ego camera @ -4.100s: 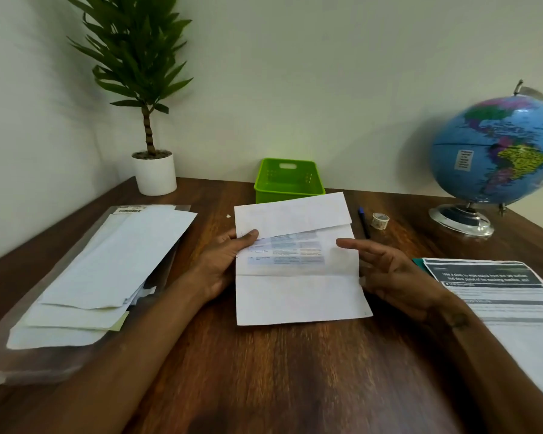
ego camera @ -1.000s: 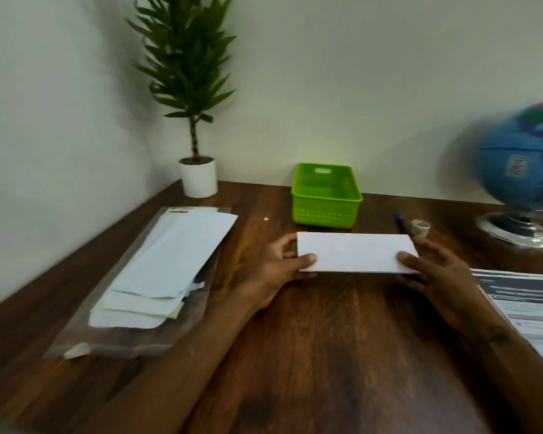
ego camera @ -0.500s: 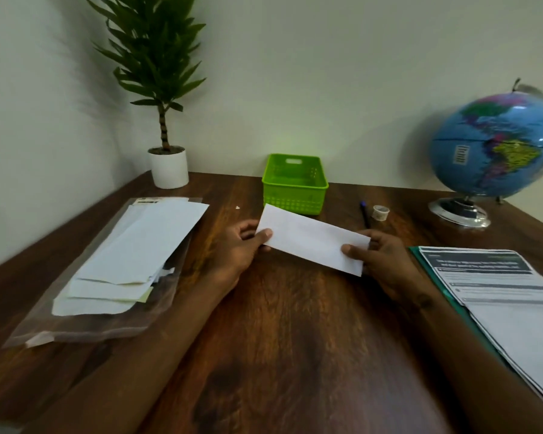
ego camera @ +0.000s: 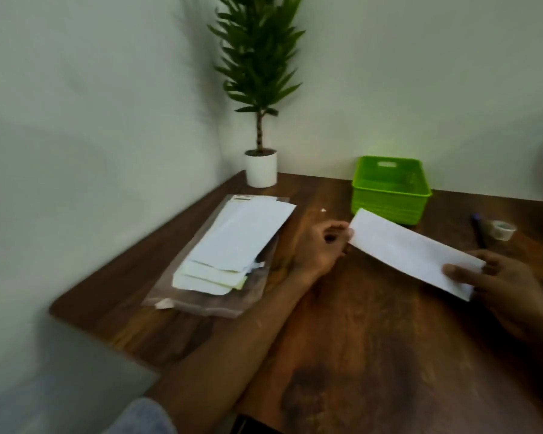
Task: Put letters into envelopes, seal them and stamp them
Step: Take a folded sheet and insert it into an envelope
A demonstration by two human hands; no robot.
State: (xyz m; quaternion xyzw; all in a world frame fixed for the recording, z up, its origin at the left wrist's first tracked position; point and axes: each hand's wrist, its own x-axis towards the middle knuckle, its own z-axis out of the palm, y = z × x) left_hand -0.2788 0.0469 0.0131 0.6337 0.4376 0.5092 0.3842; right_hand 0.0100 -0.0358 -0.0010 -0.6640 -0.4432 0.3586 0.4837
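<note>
Since a moment ago the folded white paper letter (ego camera: 414, 253) has tilted further, lifted over the brown wooden desk (ego camera: 358, 339). The right hand (ego camera: 499, 286) pinches its near corner; the left hand (ego camera: 322, 249), fingers curled, touches its far end.

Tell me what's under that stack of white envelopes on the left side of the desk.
A clear plastic sleeve lies under the envelopes, on the wooden desk. Whatever else sits beneath the stack is covered.

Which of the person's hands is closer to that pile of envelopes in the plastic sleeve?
Left. The left hand is just right of the envelope pile; the right hand is far across the desk.
</note>
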